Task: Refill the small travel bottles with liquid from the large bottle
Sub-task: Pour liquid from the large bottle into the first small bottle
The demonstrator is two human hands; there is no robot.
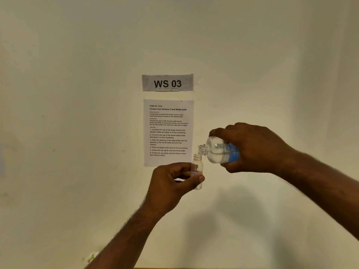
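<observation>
left hand (171, 181): pinching the small travel bottle (197, 171) upright in mid-air, steadying its open neck
right hand (252, 148): wrapping the large bottle (221, 151), tipping it sideways, mouth just above the small neck
step: pouring, judging by alignment
backdrop: instruction sheet (168, 133) hanging behind

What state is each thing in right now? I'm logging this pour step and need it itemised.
large bottle: uncapped, tipped on its side, mouth over the small bottle's opening.
small travel bottle: uncapped, upright, held in the air; fill level unclear.
left hand: closed around the small travel bottle.
right hand: closed around the large bottle.
instruction sheet: flat on the wall.
WS 03 sign: flat on the wall above the sheet.
</observation>
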